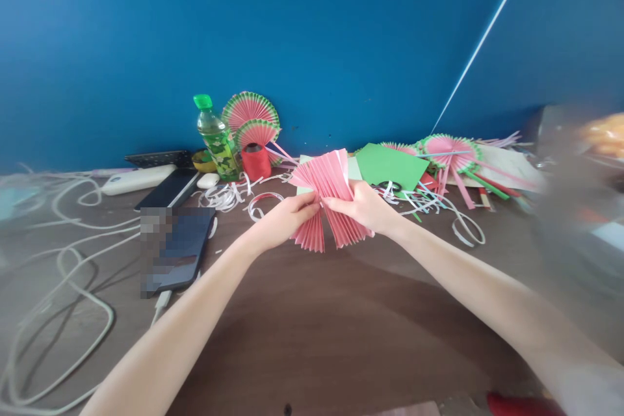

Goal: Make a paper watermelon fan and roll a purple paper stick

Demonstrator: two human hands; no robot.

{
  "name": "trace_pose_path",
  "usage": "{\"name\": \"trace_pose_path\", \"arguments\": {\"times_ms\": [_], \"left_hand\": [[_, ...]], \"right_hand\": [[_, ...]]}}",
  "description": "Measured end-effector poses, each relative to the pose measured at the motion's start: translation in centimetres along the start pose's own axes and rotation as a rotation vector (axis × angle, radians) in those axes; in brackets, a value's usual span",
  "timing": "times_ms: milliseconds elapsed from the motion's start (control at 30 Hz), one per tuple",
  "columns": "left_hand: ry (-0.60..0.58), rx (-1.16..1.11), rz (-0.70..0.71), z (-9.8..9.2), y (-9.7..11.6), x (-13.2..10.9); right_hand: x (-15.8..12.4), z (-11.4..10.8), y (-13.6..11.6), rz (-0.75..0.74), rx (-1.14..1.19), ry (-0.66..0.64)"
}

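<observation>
Pleated pink paper (336, 172) is spread in fan shapes above the brown table, with a gap between its two lower folded parts. My left hand (287, 218) grips it from the left, thumb and fingers pinched near the middle of the pleats. From the right, my right hand (363, 208) holds the same paper, its thumb pressed on the front close to the left fingertips. Both hands are closed on the pleats, and some fingers are hidden behind the paper.
Behind stand a green-capped bottle (217, 140), a red roll (256, 161) and pink-green paper fans (251, 114). Green paper (392, 166), paper strips and another finished fan (448, 151) lie at right. A phone (182, 250) and white cables (92, 292) lie at left. A blue wall (322, 39) closes the back.
</observation>
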State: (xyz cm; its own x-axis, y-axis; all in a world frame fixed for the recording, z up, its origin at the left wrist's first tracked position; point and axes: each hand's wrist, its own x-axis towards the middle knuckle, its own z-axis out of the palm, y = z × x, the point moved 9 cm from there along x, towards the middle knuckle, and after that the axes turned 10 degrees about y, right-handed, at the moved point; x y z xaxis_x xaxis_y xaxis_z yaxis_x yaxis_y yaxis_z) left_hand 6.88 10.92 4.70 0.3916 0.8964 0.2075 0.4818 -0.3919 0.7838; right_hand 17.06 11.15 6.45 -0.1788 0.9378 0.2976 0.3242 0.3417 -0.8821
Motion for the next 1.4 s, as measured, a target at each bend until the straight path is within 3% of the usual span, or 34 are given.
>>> {"name": "trace_pose_path", "arguments": {"times_ms": [400, 733, 1400], "left_hand": [[-0.005, 0.05, 0.01, 0.29, 0.23, -0.07], [0.038, 0.066, 0.007, -0.21, 0.19, 0.09], [0.057, 0.087, 0.014, -0.07, 0.88, -0.01]], "right_hand": [[-0.03, 0.29, -0.22, -0.101, -0.043, 0.0], [0.07, -0.03, 0.38, 0.003, 0.008, 0.01], [0.15, 0.07, 0.49, -0.011, 0.052, 0.01]]}}
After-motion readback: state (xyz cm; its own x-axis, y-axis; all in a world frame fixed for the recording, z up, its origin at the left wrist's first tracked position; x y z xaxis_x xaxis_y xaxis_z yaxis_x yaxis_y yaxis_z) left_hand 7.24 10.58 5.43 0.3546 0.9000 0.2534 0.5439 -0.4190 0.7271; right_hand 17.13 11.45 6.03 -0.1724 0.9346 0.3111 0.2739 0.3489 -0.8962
